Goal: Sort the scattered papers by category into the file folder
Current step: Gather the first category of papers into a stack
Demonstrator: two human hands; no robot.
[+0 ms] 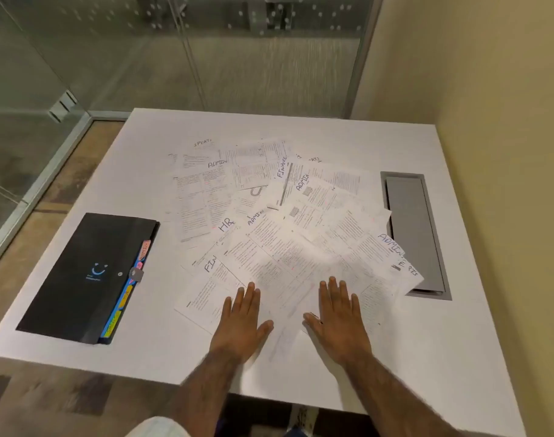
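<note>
Several printed papers lie fanned and overlapping across the middle of the white table. Handwritten headings read ADMIN, HR, FINANCE, FIN and SPORTS. A black file folder lies closed at the table's left, with coloured tabs showing along its right edge. My left hand rests flat, fingers apart, on the near edge of the paper pile. My right hand lies flat beside it on the same sheets. Neither hand grips anything.
A grey recessed cable hatch sits in the table's right side, partly covered by the rightmost sheets. Glass walls stand behind and to the left. A beige wall runs close along the right.
</note>
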